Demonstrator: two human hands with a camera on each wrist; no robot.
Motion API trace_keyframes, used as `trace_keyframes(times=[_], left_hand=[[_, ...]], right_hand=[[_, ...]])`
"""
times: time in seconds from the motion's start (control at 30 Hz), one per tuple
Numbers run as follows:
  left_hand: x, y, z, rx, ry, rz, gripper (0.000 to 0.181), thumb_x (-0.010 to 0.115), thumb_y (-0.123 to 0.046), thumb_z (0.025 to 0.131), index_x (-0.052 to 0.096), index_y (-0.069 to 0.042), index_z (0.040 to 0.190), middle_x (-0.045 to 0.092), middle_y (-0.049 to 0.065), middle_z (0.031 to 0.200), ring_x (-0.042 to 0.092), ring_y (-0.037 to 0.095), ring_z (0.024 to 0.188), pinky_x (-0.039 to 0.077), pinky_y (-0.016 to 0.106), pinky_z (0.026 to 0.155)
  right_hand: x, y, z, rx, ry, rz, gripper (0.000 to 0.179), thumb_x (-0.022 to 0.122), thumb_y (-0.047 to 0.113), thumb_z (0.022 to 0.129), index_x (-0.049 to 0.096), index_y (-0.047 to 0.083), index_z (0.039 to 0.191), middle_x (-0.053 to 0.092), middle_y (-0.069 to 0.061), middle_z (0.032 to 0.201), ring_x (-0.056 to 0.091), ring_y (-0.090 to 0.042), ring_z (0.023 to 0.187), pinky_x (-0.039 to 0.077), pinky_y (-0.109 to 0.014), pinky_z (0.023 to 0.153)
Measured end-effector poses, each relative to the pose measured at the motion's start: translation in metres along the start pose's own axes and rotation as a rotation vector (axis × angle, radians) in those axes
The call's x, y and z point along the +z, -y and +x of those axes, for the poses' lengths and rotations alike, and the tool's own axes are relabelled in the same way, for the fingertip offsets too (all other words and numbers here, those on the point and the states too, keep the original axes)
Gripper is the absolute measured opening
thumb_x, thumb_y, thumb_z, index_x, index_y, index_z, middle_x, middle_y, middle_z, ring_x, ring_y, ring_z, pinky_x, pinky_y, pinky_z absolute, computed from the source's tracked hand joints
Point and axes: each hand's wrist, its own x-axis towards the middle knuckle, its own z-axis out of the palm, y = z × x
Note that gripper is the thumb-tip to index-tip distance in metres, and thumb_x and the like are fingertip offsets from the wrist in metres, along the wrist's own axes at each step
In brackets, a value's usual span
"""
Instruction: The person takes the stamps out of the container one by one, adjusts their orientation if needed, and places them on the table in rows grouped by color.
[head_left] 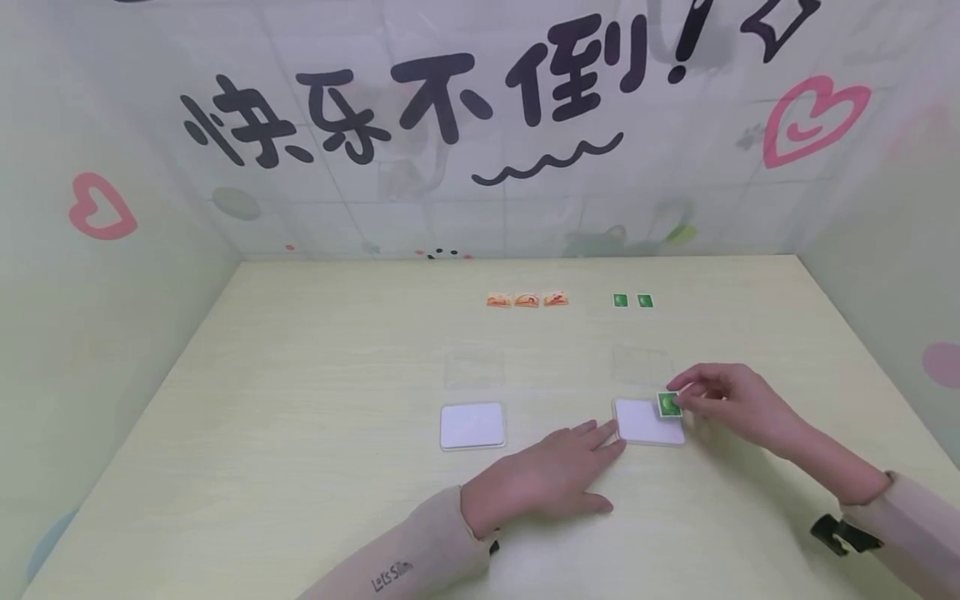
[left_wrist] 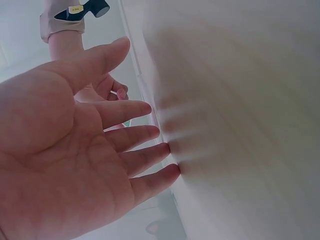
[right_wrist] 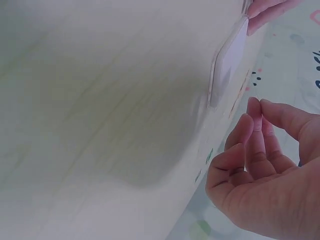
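Note:
Between thumb and fingertips my right hand (head_left: 738, 408) pinches a small green square with a white border (head_left: 667, 405). In the head view the square overlaps the right corner of a white rectangular card in a clear case (head_left: 643, 423). My left hand (head_left: 551, 471) lies palm down with straight fingers, its fingertips at that card's left edge. The left wrist view shows these outstretched fingers (left_wrist: 142, 160) reaching the table surface. In the right wrist view the right hand (right_wrist: 270, 165) hides the green square, and the case (right_wrist: 230, 65) lies beside it.
Another white card in a clear case (head_left: 472, 425) lies to the left. Faint clear rectangles (head_left: 474, 369) lie behind the two cards. Farther back are a row of orange pictures (head_left: 527, 301) and two green squares (head_left: 620, 301). A printed curtain (head_left: 450, 200) hangs behind the table.

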Motion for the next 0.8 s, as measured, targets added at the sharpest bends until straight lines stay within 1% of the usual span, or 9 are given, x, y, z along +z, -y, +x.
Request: trace_keyframes(times=[0.37, 0.5, 0.7, 0.8], left_hand=[[-0.002, 0.000, 0.000, 0.004, 0.003, 0.011, 0.074, 0.065, -0.042, 0.105, 0.034, -0.013, 0.166, 0.021, 0.003, 0.176, 0.023, 0.022, 0.161, 0.028, 0.036, 0.126], [-0.002, 0.000, 0.001, 0.006, -0.005, 0.015, 0.073, 0.065, -0.043, 0.105, 0.036, -0.013, 0.165, 0.023, 0.003, 0.175, 0.025, 0.022, 0.161, 0.029, 0.035, 0.126], [-0.003, 0.001, 0.003, 0.008, -0.044, -0.007, 0.069, 0.066, -0.042, 0.105, 0.042, -0.013, 0.162, 0.030, 0.003, 0.173, 0.031, 0.020, 0.158, 0.033, 0.034, 0.124], [-0.004, 0.003, 0.005, 0.024, -0.064, -0.029, 0.064, 0.066, -0.040, 0.105, 0.047, -0.012, 0.159, 0.035, 0.005, 0.170, 0.036, 0.020, 0.155, 0.036, 0.034, 0.122]], right_hand=[[-0.005, 0.003, 0.008, -0.006, 0.004, 0.015, 0.021, 0.071, 0.004, 0.098, 0.072, -0.005, 0.117, 0.074, -0.005, 0.090, 0.061, -0.012, 0.074, 0.053, -0.026, 0.065], [-0.008, 0.004, 0.011, 0.007, 0.008, 0.027, 0.022, 0.071, 0.004, 0.098, 0.072, -0.006, 0.118, 0.074, -0.006, 0.090, 0.062, -0.013, 0.073, 0.055, -0.027, 0.067], [-0.009, 0.006, 0.014, 0.021, 0.013, 0.037, 0.023, 0.071, 0.005, 0.099, 0.071, -0.006, 0.118, 0.074, -0.006, 0.091, 0.062, -0.014, 0.074, 0.055, -0.027, 0.068], [-0.010, 0.007, 0.015, 0.017, 0.009, 0.041, 0.022, 0.071, 0.005, 0.098, 0.071, -0.006, 0.118, 0.074, -0.006, 0.091, 0.063, -0.014, 0.074, 0.055, -0.027, 0.068]])
